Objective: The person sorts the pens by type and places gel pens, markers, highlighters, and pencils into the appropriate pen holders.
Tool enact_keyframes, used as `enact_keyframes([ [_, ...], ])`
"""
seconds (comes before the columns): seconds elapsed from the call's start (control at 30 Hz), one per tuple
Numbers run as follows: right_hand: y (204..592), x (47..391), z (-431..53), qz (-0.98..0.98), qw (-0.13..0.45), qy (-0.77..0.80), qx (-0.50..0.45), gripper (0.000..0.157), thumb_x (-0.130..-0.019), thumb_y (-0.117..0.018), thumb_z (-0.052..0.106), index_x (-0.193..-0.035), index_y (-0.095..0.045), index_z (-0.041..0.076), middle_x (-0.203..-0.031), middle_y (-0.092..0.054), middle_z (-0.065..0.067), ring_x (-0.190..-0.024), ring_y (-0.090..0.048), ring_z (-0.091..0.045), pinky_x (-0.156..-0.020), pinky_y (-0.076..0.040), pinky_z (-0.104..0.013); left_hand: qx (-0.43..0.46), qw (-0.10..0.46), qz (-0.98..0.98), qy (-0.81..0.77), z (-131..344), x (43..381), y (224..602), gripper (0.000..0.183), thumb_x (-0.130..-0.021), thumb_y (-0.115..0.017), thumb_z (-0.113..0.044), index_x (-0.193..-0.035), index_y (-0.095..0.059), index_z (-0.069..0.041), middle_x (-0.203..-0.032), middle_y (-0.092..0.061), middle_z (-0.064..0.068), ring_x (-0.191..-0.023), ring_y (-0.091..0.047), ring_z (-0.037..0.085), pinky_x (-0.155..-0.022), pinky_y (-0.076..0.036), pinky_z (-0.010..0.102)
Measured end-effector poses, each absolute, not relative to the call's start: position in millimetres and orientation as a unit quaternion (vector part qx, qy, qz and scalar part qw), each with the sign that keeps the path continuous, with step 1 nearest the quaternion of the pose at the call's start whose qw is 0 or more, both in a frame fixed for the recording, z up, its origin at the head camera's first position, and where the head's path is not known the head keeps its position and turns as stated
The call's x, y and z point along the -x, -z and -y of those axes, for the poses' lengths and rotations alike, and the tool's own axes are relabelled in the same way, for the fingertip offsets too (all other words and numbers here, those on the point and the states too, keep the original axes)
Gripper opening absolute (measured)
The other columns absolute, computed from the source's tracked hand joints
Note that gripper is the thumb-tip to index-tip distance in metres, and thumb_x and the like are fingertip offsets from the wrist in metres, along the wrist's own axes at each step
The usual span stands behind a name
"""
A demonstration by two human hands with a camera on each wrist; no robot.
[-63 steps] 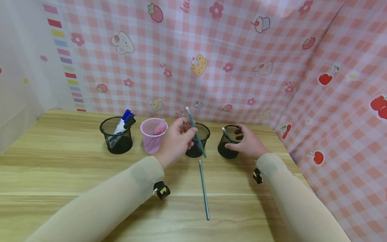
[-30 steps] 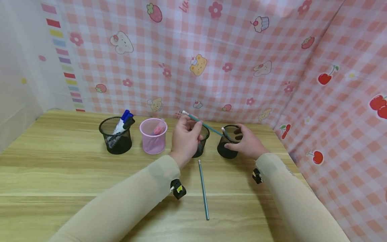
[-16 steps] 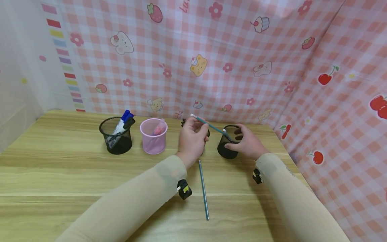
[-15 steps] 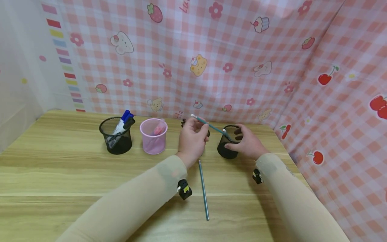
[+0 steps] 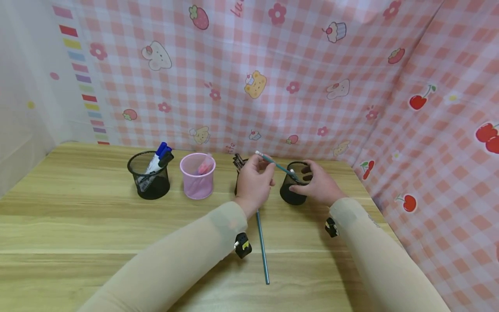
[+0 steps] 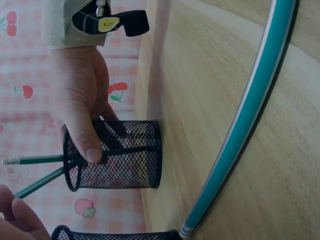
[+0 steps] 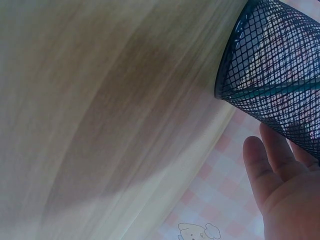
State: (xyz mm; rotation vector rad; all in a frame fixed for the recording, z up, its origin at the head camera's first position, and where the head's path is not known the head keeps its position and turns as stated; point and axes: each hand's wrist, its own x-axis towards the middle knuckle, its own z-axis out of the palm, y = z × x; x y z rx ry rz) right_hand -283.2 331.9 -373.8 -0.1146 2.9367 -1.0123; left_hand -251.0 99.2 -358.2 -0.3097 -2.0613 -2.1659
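Observation:
My left hand (image 5: 255, 182) pinches a green pencil (image 5: 277, 165) near its white eraser end. The pencil slants down to the right, and in the left wrist view its lower end passes into the mouth of a black mesh pen cup (image 5: 293, 193). My right hand (image 5: 321, 184) grips that cup, thumb on the near side and fingers at the far side. Another green pencil (image 6: 42, 160) stands in the cup, eraser up. A third green pencil (image 5: 263, 253) lies on the table below my left hand, which hides its eraser end in the head view.
A black mesh cup with dark pens (image 5: 238, 163) stands mostly hidden behind my left hand. Further left are a pink cup (image 5: 197, 184) with a pink item and a black mesh cup (image 5: 152, 190) with markers (image 5: 157, 158). A checked cloth (image 5: 218, 65) hangs behind the table (image 5: 97, 234).
My left hand has moved right, tilting its pencil from steep to slanted and bringing its lower end into the right cup. My right hand has stayed on the cup.

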Motion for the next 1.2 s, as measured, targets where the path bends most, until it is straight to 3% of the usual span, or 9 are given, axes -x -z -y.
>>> enact_keyframes([
  [0.3, 373, 283, -331, -0.943, 0.02, 0.331, 0.034, 0.095, -0.088, -0.086, 0.037, -0.161, -0.031, 0.01, -0.153, -0.05, -0.021, -0.141, -0.052, -0.042, -0.112, -0.049, -0.059, 0.103, 0.062, 0.714, 0.69, -104, 248, 357, 0.013, -0.106, -0.064, -0.019, -0.116, -0.068, -0.011, -0.114, -0.075, 0.008, -0.066, -0.067, 0.012, -0.052, -0.046, 0.02],
  [0.7, 373, 283, -331, -0.943, 0.02, 0.331, 0.033, 0.093, -0.089, -0.085, 0.036, -0.16, -0.033, 0.01, -0.153, -0.05, -0.022, -0.14, -0.053, -0.042, -0.112, -0.05, -0.059, 0.106, 0.032, 0.722, 0.683, -108, 246, 357, 0.014, -0.107, -0.063, -0.022, -0.115, -0.068, -0.012, -0.113, -0.074, 0.012, -0.064, -0.064, 0.009, -0.058, -0.05, 0.023],
  [0.97, 373, 283, -330, -0.943, 0.02, 0.33, 0.033, 0.094, -0.088, -0.086, 0.04, -0.16, -0.033, 0.011, -0.154, -0.049, -0.022, -0.141, -0.052, -0.042, -0.111, -0.05, -0.059, 0.103, 0.022, 0.726, 0.68, -110, 246, 356, 0.015, -0.107, -0.063, -0.024, -0.115, -0.07, -0.012, -0.103, -0.071, 0.005, -0.063, -0.064, 0.01, -0.057, -0.05, 0.022],
  [1.2, 373, 283, -330, -0.944, 0.013, 0.327, 0.034, 0.093, -0.087, -0.086, 0.038, -0.159, -0.034, 0.01, -0.151, -0.051, -0.022, -0.139, -0.053, -0.042, -0.113, -0.048, -0.059, 0.101, 0.016, 0.73, 0.676, -111, 247, 356, 0.02, -0.107, -0.064, -0.023, -0.121, -0.07, -0.011, -0.106, -0.073, 0.005, -0.063, -0.065, 0.01, -0.058, -0.052, 0.024],
])
